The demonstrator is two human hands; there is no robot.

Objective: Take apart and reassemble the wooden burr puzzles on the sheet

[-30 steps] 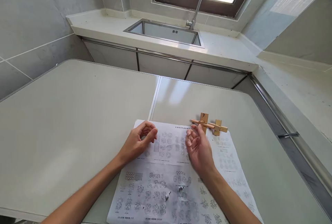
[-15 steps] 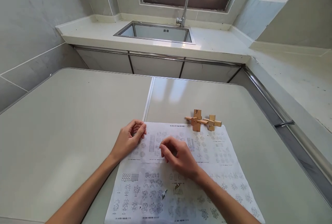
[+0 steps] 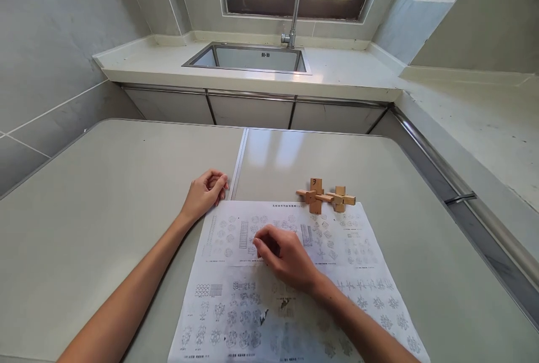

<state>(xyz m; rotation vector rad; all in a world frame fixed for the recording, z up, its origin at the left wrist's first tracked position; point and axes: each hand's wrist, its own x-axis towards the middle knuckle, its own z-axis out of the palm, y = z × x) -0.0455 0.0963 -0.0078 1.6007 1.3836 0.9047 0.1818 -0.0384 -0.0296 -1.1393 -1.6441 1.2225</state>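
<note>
A printed sheet of paper [image 3: 240, 273], covered with small line diagrams, lies flat on the table. My right hand [image 3: 284, 255] rests over its upper middle, fingers loosely curled inward, and no object shows in it. Just beyond the sheet's top left corner, my left hand [image 3: 208, 190] lies on the table, its fingers curled and thumb against them, with nothing visible inside. At the sheet's top right edge stand two interlocking wooden puzzles: a larger one [image 3: 315, 196] marked with a dark figure, and a smaller, paler one [image 3: 341, 199] beside it. Neither hand touches them.
The pale table [image 3: 105, 194] has a seam strip [image 3: 239, 161] running away from me. Behind it is a counter [image 3: 160, 68] with a sink [image 3: 252, 60] and a tap [image 3: 297, 4] under a window. A metal rail [image 3: 438, 161] runs along the right side.
My left hand has slid off the paper, up and left onto the table. My right hand stays over the sheet. The view has tilted up slightly; the wooden puzzles have not moved.
</note>
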